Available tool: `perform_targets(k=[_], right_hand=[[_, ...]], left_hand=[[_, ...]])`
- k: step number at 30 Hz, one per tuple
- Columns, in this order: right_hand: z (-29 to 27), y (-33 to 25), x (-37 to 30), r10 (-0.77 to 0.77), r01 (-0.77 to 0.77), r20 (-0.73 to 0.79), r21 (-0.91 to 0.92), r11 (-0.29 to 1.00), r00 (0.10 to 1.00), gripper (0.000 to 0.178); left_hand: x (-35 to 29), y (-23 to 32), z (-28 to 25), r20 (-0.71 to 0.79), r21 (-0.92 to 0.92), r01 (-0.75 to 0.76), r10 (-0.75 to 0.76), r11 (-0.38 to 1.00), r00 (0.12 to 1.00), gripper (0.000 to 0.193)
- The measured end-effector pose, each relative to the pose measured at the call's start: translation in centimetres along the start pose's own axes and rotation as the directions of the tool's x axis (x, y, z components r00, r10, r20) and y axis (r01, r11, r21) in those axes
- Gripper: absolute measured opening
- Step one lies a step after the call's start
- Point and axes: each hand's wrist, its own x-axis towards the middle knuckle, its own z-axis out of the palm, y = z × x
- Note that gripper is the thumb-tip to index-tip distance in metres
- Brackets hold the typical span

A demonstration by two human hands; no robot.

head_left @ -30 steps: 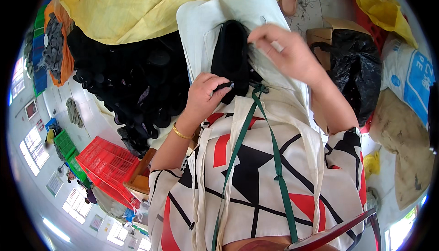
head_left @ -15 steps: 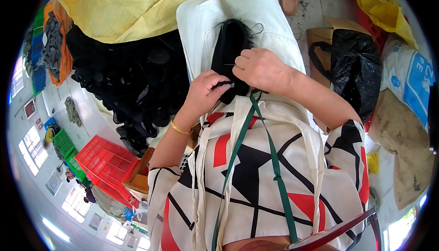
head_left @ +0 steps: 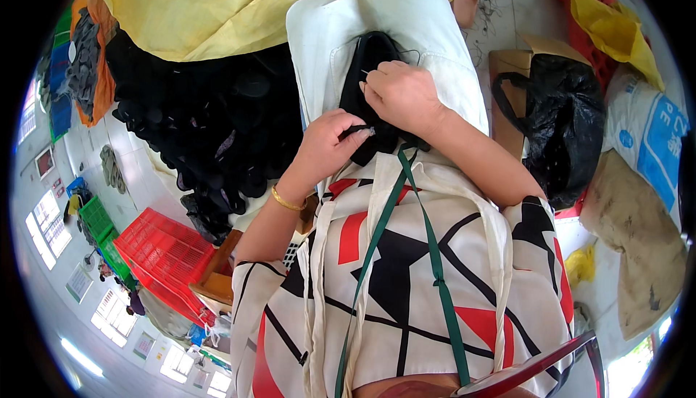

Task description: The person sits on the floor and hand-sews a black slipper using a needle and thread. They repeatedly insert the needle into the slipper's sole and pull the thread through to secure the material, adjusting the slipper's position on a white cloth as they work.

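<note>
A black cloth shoe lies lengthwise on the white cloth over my lap, its rounded end away from me. My left hand pinches the shoe's edge at the near left, between thumb and fingers; a small pale bit shows at the thumb tip. Above the shoe's middle, my right hand is closed in a pinch. A thin bright needle pokes out from its fingers on the left. A dark thread loops out beyond that hand. My right fingers hide much of the shoe's right side.
Left of my lap lies a big heap of black shoe pieces, partly under a yellow sheet. A red crate stands at lower left. To the right are a cardboard box, a black plastic bag and a white-and-blue sack.
My right hand has moved away from me, up along the shoe, with the needle. My left hand keeps its pinch on the shoe's edge. The whole view has shifted slightly.
</note>
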Motion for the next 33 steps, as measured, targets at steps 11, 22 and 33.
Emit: perform_targets(k=[11,22,33], right_hand=[[-4.0,-0.6,-0.3,-0.004,0.003,-0.112,-0.002,1.0,0.994,0.014],[-14.7,4.8,-2.2,0.174,-0.194,-0.226,-0.067,0.979,0.958,0.002],[-11.5,5.9,-2.2,0.256,-0.259,0.084,0.035,0.965,0.963,0.01]], left_hand=[[-4.2,1.0,2.4,-0.03,-0.355,0.481,-0.524,0.802,0.851,0.03],[0.9,3.5,-14.3,-0.116,-0.308,0.057,-0.096,0.95,0.989,0.031],[7.4,2.3,-9.1,-0.449,0.427,0.165,0.05,0.889,0.892,0.036]])
